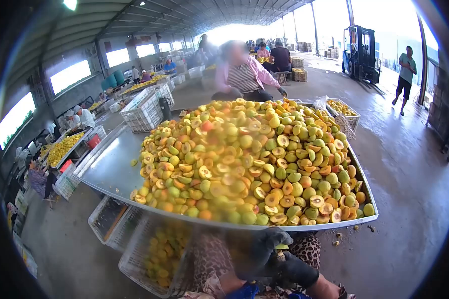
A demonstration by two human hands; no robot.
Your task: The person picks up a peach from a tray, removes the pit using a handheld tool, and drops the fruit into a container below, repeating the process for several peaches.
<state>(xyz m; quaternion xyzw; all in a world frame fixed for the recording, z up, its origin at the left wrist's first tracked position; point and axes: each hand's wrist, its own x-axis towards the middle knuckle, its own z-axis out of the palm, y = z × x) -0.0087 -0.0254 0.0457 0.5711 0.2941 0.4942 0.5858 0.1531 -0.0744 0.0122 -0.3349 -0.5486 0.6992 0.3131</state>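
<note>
Both my hands wear dark gloves and are close together over my lap, just below the near edge of the metal tray (105, 164). My left hand (264, 246) is closed around a yellow-green peach piece (282, 246). Beside and below it, my right hand (295, 270) is closed, its fingers close to that piece. What it grips is hidden. A large heap of halved yellow peaches (284, 169) fills most of the tray, many with cut faces showing. Blur covers part of the heap and my left hand.
Below the tray at left stands a crate of peach pieces (167, 249), beside another plastic crate (107, 219). Across the tray sits a person in pink (249, 74). White crates (147, 107) stand at the tray's far left. A forklift (361, 55) and a walking person (406, 74) are at right.
</note>
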